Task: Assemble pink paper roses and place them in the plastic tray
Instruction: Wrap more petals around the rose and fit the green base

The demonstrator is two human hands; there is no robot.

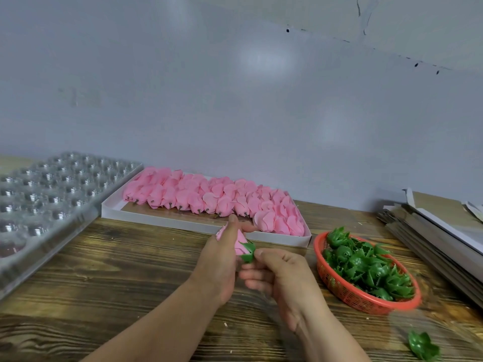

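Rose [239, 245] sits mid-frame, just above the table [117, 270], w/ a green calyx [248, 253] at its base. Left hand [222, 259] is curled round the pink head, thumb up along the petals. Right hand [277, 273] pinches the calyx btwn thumb and forefinger, other fingers loosely curled below. Both grips closed on the work, no slack visible.

Handling, as a guess: paper petals look v. light, soft, easy to crush or crease, so hold the head loosely, cupping not squeezing. Calyx looks like stiffer plastic, prob. takes the push; best place to press and twist is its cup, not the leaf tips. Stem stub at the base is hidden here.

Step looks like seating calyx on the bud; not yet in the tray.

Outward: box [156, 218] of pink heads just behind the hands, stubs pointing this way. Red basket [352, 296] of calyces to the right, near the right hand. One loose calyx [423, 347] at the near right edge. Clear tray [47, 194] w/ round cups far left, well apart from the hands; cups seem unfilled. Stack of flat card [431, 231] far right.
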